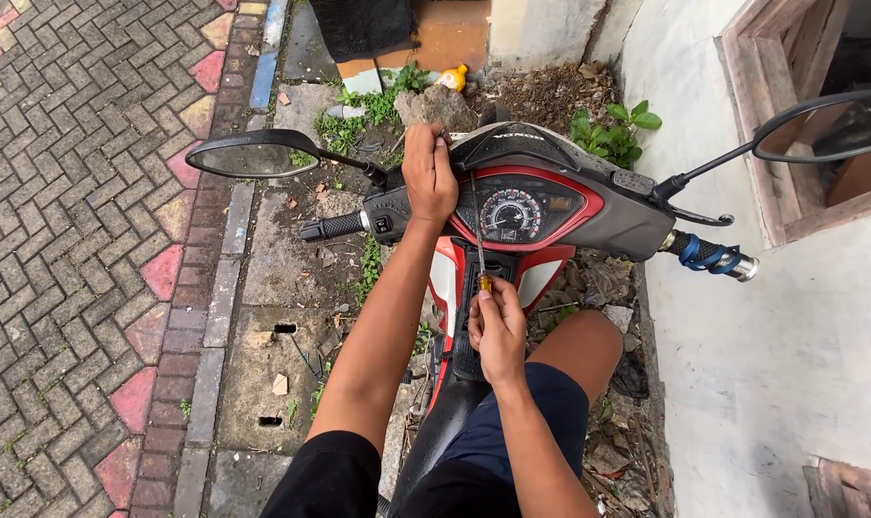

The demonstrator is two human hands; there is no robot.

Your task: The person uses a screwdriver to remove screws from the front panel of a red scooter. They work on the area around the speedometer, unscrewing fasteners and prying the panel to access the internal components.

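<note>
your right hand (498,326) clamps the screwdriver (479,240), shaft pointing up toward the dashboard (522,206); your left hand (429,177) grips its top edge.

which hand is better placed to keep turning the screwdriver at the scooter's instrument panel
Right. The right hand already grips the screwdriver handle, shaft aimed at the instrument panel. The left hand is pressed on the handlebar cover, steadying it.
</note>
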